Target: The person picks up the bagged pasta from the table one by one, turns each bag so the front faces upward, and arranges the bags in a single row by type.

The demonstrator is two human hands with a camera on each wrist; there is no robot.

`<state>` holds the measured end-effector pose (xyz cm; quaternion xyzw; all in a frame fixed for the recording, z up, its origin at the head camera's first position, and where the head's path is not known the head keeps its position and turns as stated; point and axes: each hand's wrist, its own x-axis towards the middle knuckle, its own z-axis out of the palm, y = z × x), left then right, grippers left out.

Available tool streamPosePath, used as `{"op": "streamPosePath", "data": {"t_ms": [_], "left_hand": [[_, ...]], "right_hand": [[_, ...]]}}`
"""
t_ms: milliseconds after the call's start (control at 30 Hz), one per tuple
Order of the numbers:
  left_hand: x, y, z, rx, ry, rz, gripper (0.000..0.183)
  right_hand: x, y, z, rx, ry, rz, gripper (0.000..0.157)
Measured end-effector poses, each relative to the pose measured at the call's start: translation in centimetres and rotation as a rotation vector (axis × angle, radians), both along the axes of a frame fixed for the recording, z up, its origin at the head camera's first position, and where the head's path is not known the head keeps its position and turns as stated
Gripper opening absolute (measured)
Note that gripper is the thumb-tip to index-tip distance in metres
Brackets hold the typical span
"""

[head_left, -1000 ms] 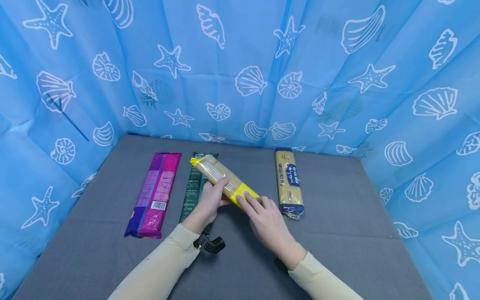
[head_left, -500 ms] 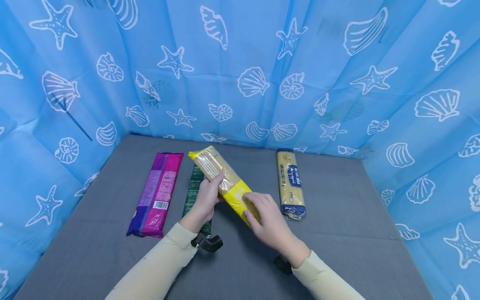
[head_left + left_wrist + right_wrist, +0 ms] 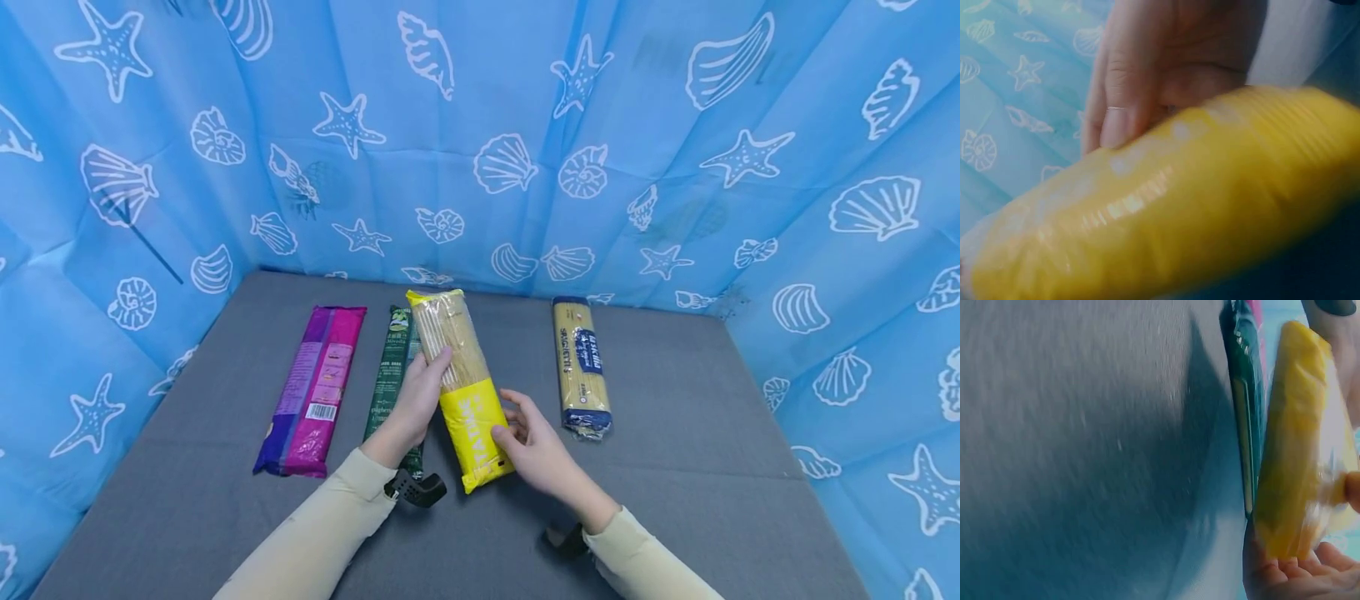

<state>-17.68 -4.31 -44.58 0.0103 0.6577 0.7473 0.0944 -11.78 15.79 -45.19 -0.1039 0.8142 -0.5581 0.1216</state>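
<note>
Grey and cloth-textured, the table (image 3: pixel 675 517) spreads beneath our fingers. Nearest to us, our right hand (image 3: pixel 542 452) rests its thumb low on the right edge of the yellow packet (image 3: pixel 474 425); its other fingers bend loosely beside that edge, and whether they pinch from below we cannot tell. Just beyond, our left hand (image 3: pixel 411 404) grips the packet's left side near the middle, thumb on the front face, the remaining fingers mostly hidden behind. Between both sets of fingers the packet tips, far end leaning left, and seems lifted off the table.

We judge it fairly light, stiff lengthwise from the straight strands showing through the clear part, slick outside, and brittle if bent. Its middle looks the best place to take hold, broadly and gently, with a light second touch at the broad yellow end against swinging or slipping.

Just left of our left fingers, partly covered, lies the green packet (image 3: pixel 388 367); farther left, the purple and magenta packet (image 3: pixel 311 387). Right of our right fingers and reaching beyond them lies the blue-ended spaghetti packet (image 3: pixel 580 367). Farthest, past every fingertip, hangs the blue curtain (image 3: pixel 480 108), printed with shells and starfish.
</note>
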Motion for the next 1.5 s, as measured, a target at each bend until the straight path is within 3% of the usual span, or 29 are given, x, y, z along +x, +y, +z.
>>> {"op": "streamPosePath", "data": {"t_ms": [133, 267, 400, 700, 933, 1267, 1500], "left_hand": [[-0.1, 0.2, -0.3, -0.052, -0.025, 0.018, 0.050], [-0.1, 0.4, -0.7, -0.086, -0.014, 0.010, 0.045], [-0.2, 0.8, -0.9, -0.124, 0.037, -0.022, 0.046], [0.1, 1.7, -0.9, -0.159, 0.141, -0.123, 0.068], [1.1, 3.0, -1.4, -0.300, 0.195, -0.180, 0.071], [1.8, 4.6, -2.4, -0.397, 0.174, -0.246, 0.073], [1.1, 5.7, -3.3, -0.538, 0.182, -0.246, 0.077]], "right_hand": [[0.0, -0.1, -0.9, -0.104, -0.134, 0.042, 0.060], [0.3, -0.3, -1.2, -0.154, -0.190, 0.032, 0.061], [0.5, -0.4, -1.3, -0.197, -0.156, -0.027, 0.058], [-0.3, 0.2, -0.9, -0.223, -0.094, -0.125, 0.056], [-1.9, 0.9, -0.5, -0.243, -0.110, -0.221, 0.055], [-4.0, 1.7, -0.5, -0.193, -0.115, -0.321, 0.054], [-5.6, 1.9, -1.2, -0.146, -0.133, -0.361, 0.054]]}}
